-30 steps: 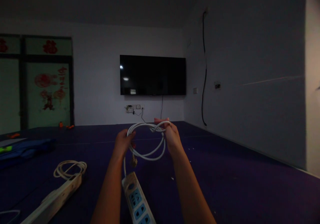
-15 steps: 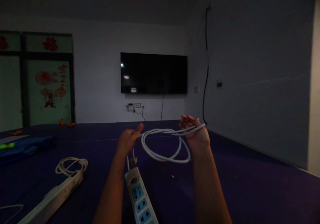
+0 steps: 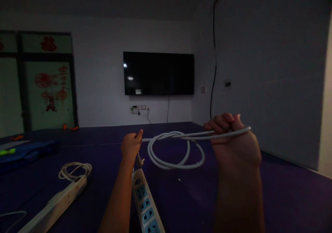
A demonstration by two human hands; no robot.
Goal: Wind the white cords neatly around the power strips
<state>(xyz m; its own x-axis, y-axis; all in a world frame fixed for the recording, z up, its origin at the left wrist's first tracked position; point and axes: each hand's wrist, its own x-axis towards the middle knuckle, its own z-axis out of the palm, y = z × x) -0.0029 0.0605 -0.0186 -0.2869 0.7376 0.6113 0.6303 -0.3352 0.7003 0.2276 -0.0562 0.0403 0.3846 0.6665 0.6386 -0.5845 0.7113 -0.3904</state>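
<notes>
A white power cord (image 3: 168,166) is looped between my hands above the purple surface. My left hand (image 3: 131,143) is closed around one side of it, thumb up. On the other side, my right hand (image 3: 233,136) has its fingers curled over the cord, and a bend of it lies across the palm by the thumb. A plug (image 3: 140,161) hangs just below my left hand. Under that lies a white power strip (image 3: 148,207) with blue sockets, close to my left forearm; its near end runs out of view.
A second power strip (image 3: 58,205) with a coiled cord (image 3: 74,170) lies to the left. Beyond it are blue cloth (image 3: 31,151) and a yellow-green item (image 3: 7,152). A television (image 3: 158,73) hangs on the far wall, and a black cable (image 3: 214,60) runs down the right wall.
My right hand has moved right and nearer, drawing the cord out, and its fingers have curled in. The loop is wider. My left hand has shifted slightly left.
</notes>
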